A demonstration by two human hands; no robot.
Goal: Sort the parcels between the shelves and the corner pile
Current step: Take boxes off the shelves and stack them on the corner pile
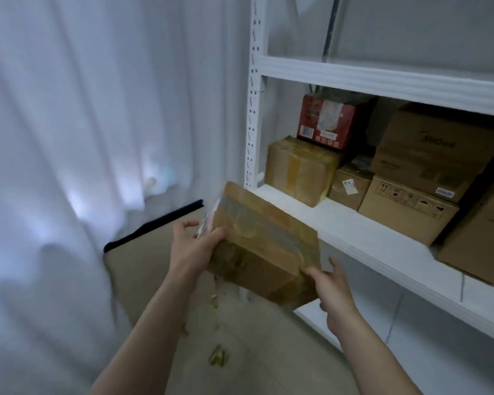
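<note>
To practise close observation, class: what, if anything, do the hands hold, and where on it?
A taped parcel: the left hand grips its left end, the right hand its lower right corner.

The parcel (264, 252) is brown cardboard crossed by shiny greyish tape. The curtain (83, 138) is white with bluish folds. The shelves (368, 78) are white, their upright dotted with dark slots. A red box (325, 121) bears a white patch and a barcode. The other boxes (411, 212) are tan; one carries black printed symbols. The floor (240, 352) is beige, flecked with yellowish scraps (218, 360).
</note>
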